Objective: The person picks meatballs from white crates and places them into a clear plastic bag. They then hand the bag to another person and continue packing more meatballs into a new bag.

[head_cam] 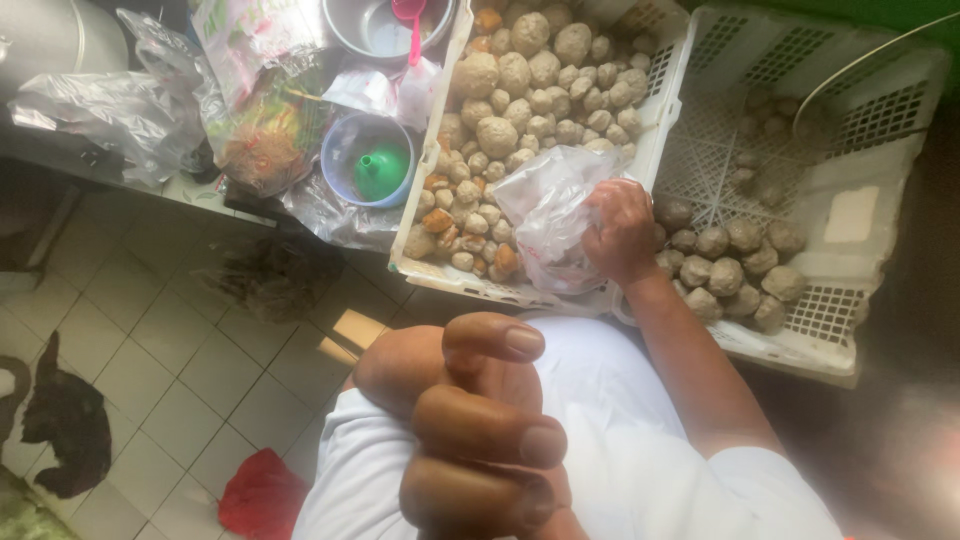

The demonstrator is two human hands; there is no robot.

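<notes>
Counting 2 crates [668, 95], 1 bag [550, 215]

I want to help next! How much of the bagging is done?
Done: nothing finished shows. In hand: the right hand holds a clear plastic bag at the left basket; the left hand is curled, holding nothing. Left: many meatballs in the left basket, fewer in the right basket.

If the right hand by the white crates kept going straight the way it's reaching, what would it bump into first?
The right hand already grips the clear plastic bag. Further on, it would likely meet the pale meatballs heaped in the white crate, though depth is unclear.
</notes>
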